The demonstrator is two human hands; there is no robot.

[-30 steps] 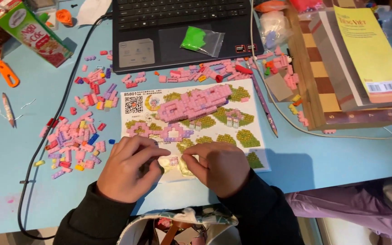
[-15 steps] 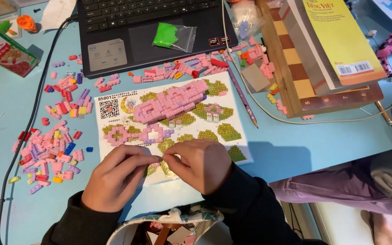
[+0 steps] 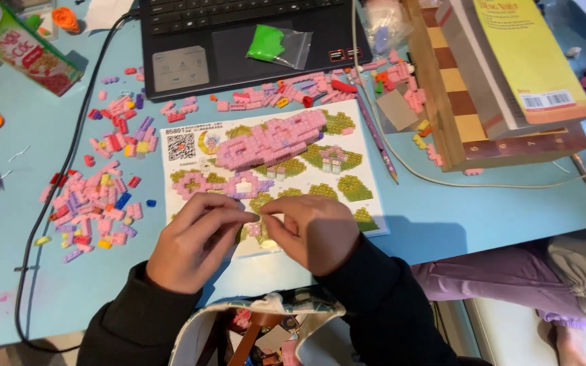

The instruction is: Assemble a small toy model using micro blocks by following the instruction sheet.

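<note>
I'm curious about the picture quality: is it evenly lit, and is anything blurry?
Head view: even, soft light; a faint shadow falls on the blue table right of the instruction sheet; the hands and the loose bricks look slightly soft; no strong glare.

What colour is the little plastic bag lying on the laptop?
The bag is clear, with bright green stuff inside. The head view shows it on the black laptop.
</note>
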